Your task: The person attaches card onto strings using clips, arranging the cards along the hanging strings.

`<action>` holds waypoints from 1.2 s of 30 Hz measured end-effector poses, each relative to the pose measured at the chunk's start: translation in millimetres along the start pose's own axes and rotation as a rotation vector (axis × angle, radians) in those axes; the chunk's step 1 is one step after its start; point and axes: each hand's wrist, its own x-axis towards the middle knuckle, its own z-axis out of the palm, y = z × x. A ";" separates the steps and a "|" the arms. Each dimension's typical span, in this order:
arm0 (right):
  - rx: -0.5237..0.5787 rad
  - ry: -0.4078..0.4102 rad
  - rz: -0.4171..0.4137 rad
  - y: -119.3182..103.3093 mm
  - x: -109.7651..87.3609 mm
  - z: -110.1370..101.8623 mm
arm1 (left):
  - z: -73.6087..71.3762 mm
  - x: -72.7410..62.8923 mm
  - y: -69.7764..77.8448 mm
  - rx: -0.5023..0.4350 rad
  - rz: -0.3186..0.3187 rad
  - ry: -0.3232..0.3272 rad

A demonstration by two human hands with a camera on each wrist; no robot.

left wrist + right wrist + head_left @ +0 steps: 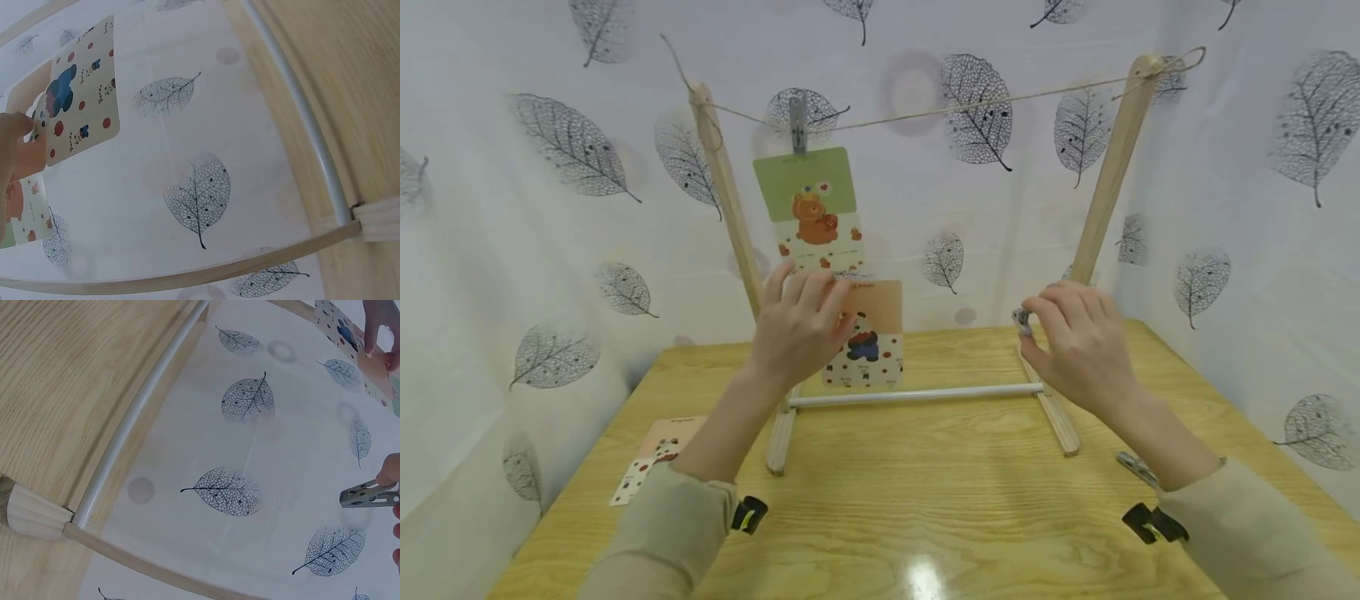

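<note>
In the head view my left hand [801, 321] pinches the edge of an orange-and-white card with a bear print [880, 358], held upright below the string. The left wrist view shows this card [94, 100] with fingertips at its orange part. My right hand [1078, 337], by the right post, pinches a grey clothespin [1021, 322]; in the right wrist view the clothespin [365, 495] points away from the fingers. A green-and-white bear card [816, 204] hangs from the twine [940, 112] by another grey clothespin [798, 123], behind and above my left hand.
The twine runs between a left wooden post [726, 187] and a right wooden post [1116, 167], joined low down by a white rod [917, 396]. Another orange-and-white card [658, 446] lies on the table [925, 500] at left. A clothespin [1137, 468] lies beside my right forearm.
</note>
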 end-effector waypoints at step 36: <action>-0.080 0.024 0.006 1.5 37.8 7.4 | 16.2 43.9 -2.7 0.077 -0.030 0.096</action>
